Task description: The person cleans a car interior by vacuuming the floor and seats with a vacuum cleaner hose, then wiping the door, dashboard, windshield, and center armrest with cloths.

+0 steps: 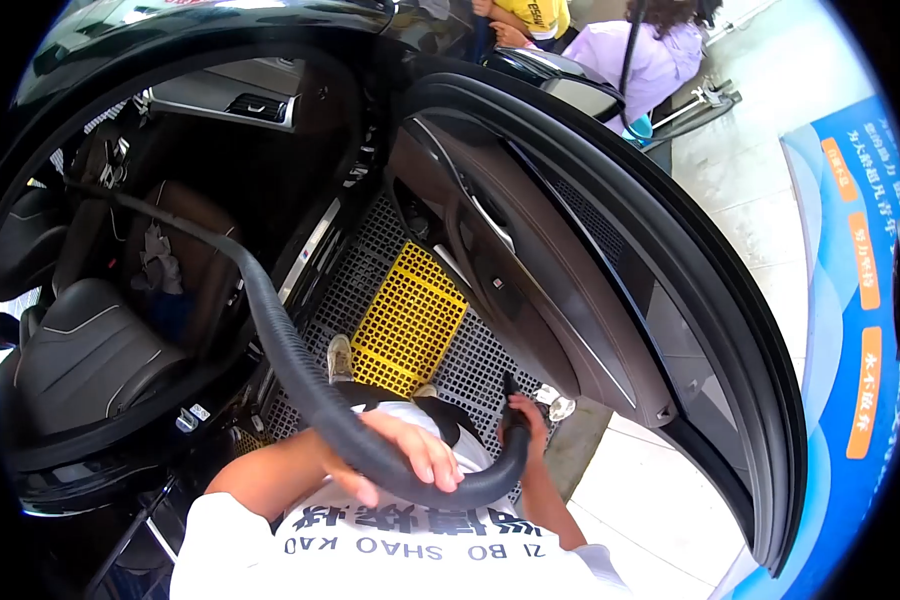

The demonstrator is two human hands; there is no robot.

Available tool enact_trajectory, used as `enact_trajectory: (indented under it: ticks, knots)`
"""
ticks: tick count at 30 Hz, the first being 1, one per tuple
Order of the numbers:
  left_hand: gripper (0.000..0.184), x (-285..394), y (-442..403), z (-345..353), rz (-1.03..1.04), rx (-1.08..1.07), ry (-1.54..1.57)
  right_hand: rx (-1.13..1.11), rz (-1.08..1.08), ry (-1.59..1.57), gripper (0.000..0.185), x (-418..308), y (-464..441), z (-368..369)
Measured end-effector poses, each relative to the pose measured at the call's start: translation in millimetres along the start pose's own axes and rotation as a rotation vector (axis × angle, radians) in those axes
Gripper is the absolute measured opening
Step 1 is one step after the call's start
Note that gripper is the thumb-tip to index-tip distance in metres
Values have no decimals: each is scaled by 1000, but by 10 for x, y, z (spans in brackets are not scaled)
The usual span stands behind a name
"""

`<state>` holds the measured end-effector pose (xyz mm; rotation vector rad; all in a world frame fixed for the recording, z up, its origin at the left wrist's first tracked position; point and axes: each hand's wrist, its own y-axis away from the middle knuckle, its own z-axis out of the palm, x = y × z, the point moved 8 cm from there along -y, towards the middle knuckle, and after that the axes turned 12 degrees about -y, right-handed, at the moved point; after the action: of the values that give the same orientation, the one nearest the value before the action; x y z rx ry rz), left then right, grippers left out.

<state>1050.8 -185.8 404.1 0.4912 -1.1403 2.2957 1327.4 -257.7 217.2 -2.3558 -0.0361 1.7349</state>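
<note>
A thick black ribbed hose [280,345] runs out of the car's interior, passes in front of my body and curves up at its near end. My left hand [405,455] is wrapped over the hose at chest level, with the fingers on its upper side. Further right, my right hand [530,425] grips the hose close to its end, where a narrow dark nozzle [511,384] points away from me. Part of the right hand is hidden behind the hose.
The open car door [560,270] curves along the right. Left are a dark seat [100,350] and a grey cloth [160,262]. Yellow grating [410,320] covers the floor by my shoes. People stand beyond the door, one in a lilac top [640,60]. A blue banner [850,300] is at right.
</note>
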Motion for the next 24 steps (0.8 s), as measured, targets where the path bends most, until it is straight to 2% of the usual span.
enact_trajectory:
  ticks: [3,4,7,8,10,11,12,14,16,17,20,22,23,24]
  knots:
    - [90,186,56,-37,-97,-63,-746,-144,-67,15,39,-283,-379,728]
    - [89,178,111,-112,-148,8,-937,-258,-39,53,38,-413,-522,983]
    - [85,20,438,-503,-306,192,-1300,-299,-71,-16,39,-665,-857,1638]
    - [79,-25,550,-655,-311,241,-1423,-301,-133,14,39,-686,-942,1810]
    - [66,-56,817,-954,-185,513,-1379,-336,-267,52,38,-821,-1109,2112]
    - [50,-87,1004,-1086,-187,667,-1423,-357,-291,39,41,-761,-1173,2253]
    - [38,16,1019,-1144,-167,736,-1411,-377,-312,27,44,-706,-1233,2369]
    - [35,82,1135,-1314,-164,723,-1415,-444,-152,15,62,-493,-1390,2518]
    - [31,143,1194,-1450,-172,677,-1471,-401,-29,123,70,195,-1581,2544]
    - [28,179,1223,-1506,-191,687,-1489,-367,14,301,75,531,-1714,2513]
    - [21,192,1318,-1685,-222,654,-1556,-234,11,544,74,1774,-2052,2366]
    - [27,84,1533,-1842,-256,596,-1576,-265,271,713,77,2384,-2320,2283]
    - [27,67,1608,-1921,-287,630,-1547,-273,468,744,80,2685,-2409,2219]
    - [29,36,1699,-2001,-305,650,-1521,-240,409,725,81,2831,-2520,2206]
